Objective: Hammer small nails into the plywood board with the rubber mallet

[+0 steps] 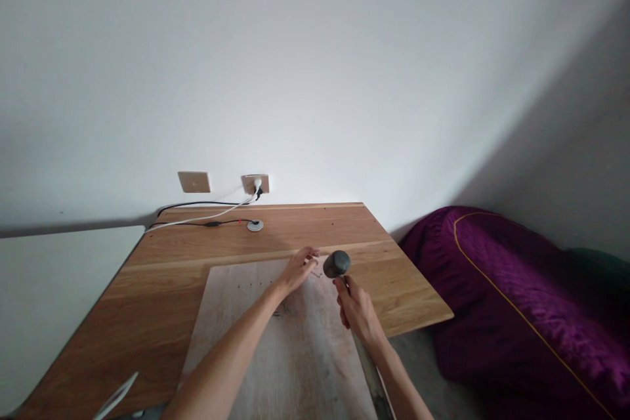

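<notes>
My right hand [359, 310] is wrapped around the handle of a dark-headed mallet [337, 264]. The mallet's head is raised over the far right part of a pale wooden board [266, 367], and its long handle runs back under my forearm. Beside the head, my left hand [296, 269] is closed in a pinch at the board's far edge. A thin nail [316, 273] shows at its fingertips, partly hidden by them. Loose nails [285, 310] lie on the board under my left wrist. Small dark points, seemingly nails, form a row to the left.
Beneath the board is a brown wooden desk [394, 275] against a white wall. Cables run from a wall socket [256, 184] across the desk's back left. A white panel [63, 302] stands at left. Purple cloth-covered furniture [492, 315] is at right.
</notes>
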A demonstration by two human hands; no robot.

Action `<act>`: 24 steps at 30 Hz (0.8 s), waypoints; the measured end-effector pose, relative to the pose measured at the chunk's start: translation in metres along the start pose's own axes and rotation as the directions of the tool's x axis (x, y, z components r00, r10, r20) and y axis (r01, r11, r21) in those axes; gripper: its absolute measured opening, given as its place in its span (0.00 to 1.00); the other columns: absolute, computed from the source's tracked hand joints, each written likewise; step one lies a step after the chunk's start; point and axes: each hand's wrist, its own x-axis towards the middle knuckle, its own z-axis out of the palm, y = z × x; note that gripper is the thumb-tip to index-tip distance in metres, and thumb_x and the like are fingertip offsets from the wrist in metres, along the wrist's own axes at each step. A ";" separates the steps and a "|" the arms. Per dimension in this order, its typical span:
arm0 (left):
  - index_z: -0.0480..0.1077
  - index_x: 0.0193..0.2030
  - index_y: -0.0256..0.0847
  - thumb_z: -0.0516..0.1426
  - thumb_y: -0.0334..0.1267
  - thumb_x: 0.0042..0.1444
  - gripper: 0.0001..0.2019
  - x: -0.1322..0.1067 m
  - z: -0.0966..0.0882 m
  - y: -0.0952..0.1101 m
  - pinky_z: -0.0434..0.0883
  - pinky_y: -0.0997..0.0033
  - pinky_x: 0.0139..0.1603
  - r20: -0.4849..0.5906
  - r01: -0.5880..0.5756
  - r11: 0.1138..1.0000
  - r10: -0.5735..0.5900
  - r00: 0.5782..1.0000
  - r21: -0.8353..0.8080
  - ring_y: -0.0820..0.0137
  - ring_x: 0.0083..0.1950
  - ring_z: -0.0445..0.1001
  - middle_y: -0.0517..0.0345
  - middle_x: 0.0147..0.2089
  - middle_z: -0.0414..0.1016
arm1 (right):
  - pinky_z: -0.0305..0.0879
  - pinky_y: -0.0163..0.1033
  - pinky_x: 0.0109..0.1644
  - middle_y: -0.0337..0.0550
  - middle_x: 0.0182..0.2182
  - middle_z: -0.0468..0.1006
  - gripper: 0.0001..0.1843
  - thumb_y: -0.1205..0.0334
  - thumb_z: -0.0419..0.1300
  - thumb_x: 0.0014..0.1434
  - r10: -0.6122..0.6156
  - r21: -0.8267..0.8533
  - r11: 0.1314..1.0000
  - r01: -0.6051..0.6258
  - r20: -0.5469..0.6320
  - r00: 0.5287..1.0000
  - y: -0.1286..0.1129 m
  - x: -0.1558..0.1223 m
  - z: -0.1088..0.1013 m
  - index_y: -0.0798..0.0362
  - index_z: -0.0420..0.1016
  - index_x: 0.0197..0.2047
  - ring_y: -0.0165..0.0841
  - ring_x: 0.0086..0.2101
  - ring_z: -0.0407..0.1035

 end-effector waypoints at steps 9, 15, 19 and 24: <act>0.73 0.46 0.42 0.50 0.60 0.65 0.23 0.003 -0.007 -0.003 0.74 0.67 0.45 -0.026 0.039 0.997 -0.041 0.999 -0.070 0.64 0.43 0.78 0.54 0.42 0.80 | 0.55 0.31 0.18 0.30 0.16 0.68 0.17 0.50 0.42 0.72 0.081 -0.118 0.990 -0.078 0.021 0.996 0.002 -0.006 0.007 0.48 0.67 0.40 0.30 0.14 0.66; 0.74 0.48 0.39 0.54 0.46 0.64 0.15 0.011 -0.012 0.010 0.75 0.68 0.45 0.004 0.133 0.984 -0.133 0.991 -0.119 0.64 0.47 0.80 0.52 0.44 0.82 | 0.64 0.35 0.28 0.36 0.18 0.73 0.20 0.52 0.42 0.72 0.117 -0.235 0.964 -0.122 -0.035 0.992 0.014 -0.013 0.001 0.48 0.72 0.39 0.36 0.20 0.73; 0.72 0.57 0.39 0.55 0.31 0.59 0.18 0.001 -0.041 0.042 0.74 0.68 0.51 0.086 -0.039 0.998 0.043 0.995 -0.048 0.65 0.50 0.81 0.50 0.48 0.83 | 0.65 0.36 0.30 0.40 0.22 0.78 0.20 0.52 0.43 0.72 0.104 -0.220 0.969 -0.114 -0.056 0.993 0.018 -0.012 0.002 0.48 0.74 0.43 0.38 0.23 0.75; 0.77 0.53 0.44 0.53 0.21 0.55 0.23 -0.044 -0.086 0.069 0.73 0.68 0.53 0.355 -0.284 0.810 0.102 0.929 0.513 0.63 0.49 0.82 0.53 0.47 0.84 | 0.63 0.36 0.30 0.42 0.24 0.79 0.20 0.50 0.44 0.72 0.096 -0.193 0.976 -0.104 -0.047 0.994 0.022 -0.011 0.003 0.49 0.74 0.45 0.39 0.23 0.75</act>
